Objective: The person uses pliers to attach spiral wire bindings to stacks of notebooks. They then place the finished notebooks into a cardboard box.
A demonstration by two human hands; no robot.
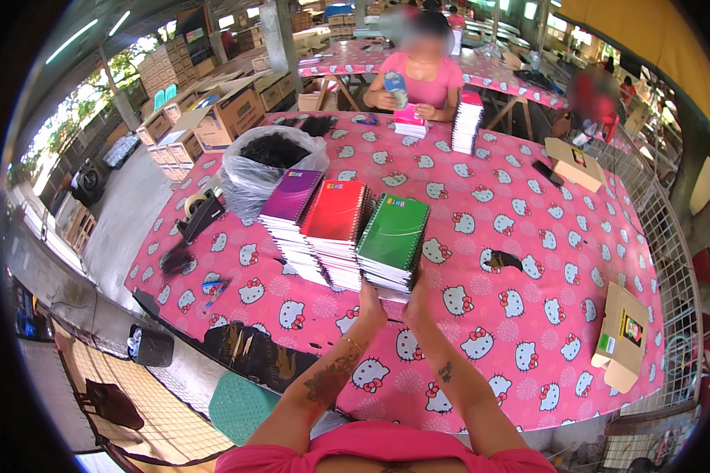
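Both of my arms reach forward to a stack of green spiral notebooks (394,229). My left hand (372,301) grips its near left corner, and my right hand (416,298) grips its near right side. The stack hides most of my fingers. Directly left of it stands a tall stack of red spiral notebooks (335,209), close against the green one. A stack of purple spiral notebooks (292,195) is beside the red one, farther left. All three stacks lean slightly, with white page edges showing below the coloured covers.
A pink patterned cloth covers the table (521,315). Left are a clear bag of black strands (272,158), a tape dispenser (201,213) and blue snips (215,288). Open cardboard boxes (622,339) lie right. Opposite, a person (422,75) handles pink notebooks (410,118) beside another stack (467,122).
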